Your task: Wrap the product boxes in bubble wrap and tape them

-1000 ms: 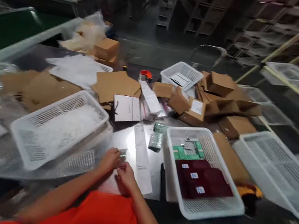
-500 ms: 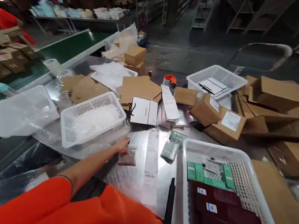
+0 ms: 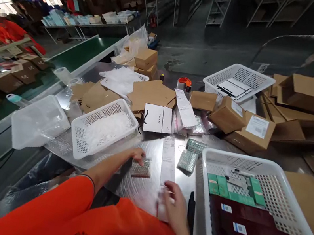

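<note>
My left hand (image 3: pixel 137 155) rests with its fingers on the upper left edge of a small bubble-wrapped packet (image 3: pixel 141 168) lying on the metal table (image 3: pixel 138 194). Over the lower part of a long printed paper strip (image 3: pixel 168 161) is my right hand (image 3: pixel 172 202), slightly blurred, its fingers apart and nothing visible between them. Two green bubble-wrapped packets (image 3: pixel 187 162) lie right of the strip. A white bag with black handles (image 3: pixel 157 119) is beyond my hands.
A white basket with green boxes and dark red packages (image 3: pixel 246 159) stands on the right. Another basket with white filling (image 3: pixel 74 135) is left. Cardboard boxes (image 3: pixel 251 132), an orange tape dispenser (image 3: pixel 184 83) and a back basket (image 3: pixel 240 69) lie beyond.
My right hand has come into view over the paper strip. My left hand stays at the wrapped packet. The whole view has shifted slightly, with the table items appearing further right.
</note>
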A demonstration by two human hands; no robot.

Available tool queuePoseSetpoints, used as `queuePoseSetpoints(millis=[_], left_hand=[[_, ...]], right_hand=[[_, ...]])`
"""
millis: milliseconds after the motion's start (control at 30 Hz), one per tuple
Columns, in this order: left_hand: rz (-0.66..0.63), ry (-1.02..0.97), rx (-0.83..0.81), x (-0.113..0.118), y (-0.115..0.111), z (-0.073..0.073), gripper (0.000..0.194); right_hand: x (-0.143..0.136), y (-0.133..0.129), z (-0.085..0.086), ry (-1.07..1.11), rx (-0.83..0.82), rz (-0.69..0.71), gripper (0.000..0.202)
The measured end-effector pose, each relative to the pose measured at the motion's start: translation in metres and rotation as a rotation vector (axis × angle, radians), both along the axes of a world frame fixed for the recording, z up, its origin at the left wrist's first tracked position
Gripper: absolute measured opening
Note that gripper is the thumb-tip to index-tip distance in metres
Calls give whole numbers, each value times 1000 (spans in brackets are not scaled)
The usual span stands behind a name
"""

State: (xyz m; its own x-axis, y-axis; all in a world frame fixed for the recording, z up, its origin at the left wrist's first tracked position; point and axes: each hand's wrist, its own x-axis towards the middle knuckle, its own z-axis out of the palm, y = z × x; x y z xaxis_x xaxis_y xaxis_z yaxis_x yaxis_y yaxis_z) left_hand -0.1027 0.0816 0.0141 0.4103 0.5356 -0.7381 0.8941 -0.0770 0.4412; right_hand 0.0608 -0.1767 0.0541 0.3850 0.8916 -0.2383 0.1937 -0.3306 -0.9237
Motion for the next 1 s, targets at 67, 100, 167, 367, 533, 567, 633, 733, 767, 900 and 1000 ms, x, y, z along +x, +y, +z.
queuePoseSetpoints(millis=[67, 100, 167, 367, 533, 567, 633, 733, 767, 900, 1000], left_hand=[[-36, -3, -20, -3, -2, -2, 21], [-53, -7, -21, -5, -3, -3, 18], [-70, -22, 8, -8, -5, -3, 15], [-96, -111, 171, -19, -40, 3, 18], [-100, -265, 445, -45, -105, -9, 40], [-109, -280, 461, -50, -115, -13, 44], [-149, -299, 475, -59, -129, -21, 46], [-232, -305, 530, -70, -138, -30, 47], [-250, -302, 568, -74, -139, -34, 49], [-319, -394, 702, -88, -135, -55, 50], [-340, -446, 760, -93, -127, -64, 52]], right_hand=[[-53, 42, -13, -63, -9, 344, 32], [-75, 57, -19, -121, -57, 458, 38], [-104, 70, -30, -249, -173, 566, 52], [-123, 59, -55, -223, -331, 486, 72], [-100, 38, -56, 40, -178, 332, 55], [-85, 27, -51, 59, -144, 268, 49], [-38, -5, -35, 13, -98, 59, 45], [65, -75, -1, -234, -85, -443, 54], [101, -101, 10, -321, -104, -636, 56], [226, -192, 33, -732, -389, -1080, 39], [287, -222, 19, -928, -641, -1014, 16]])
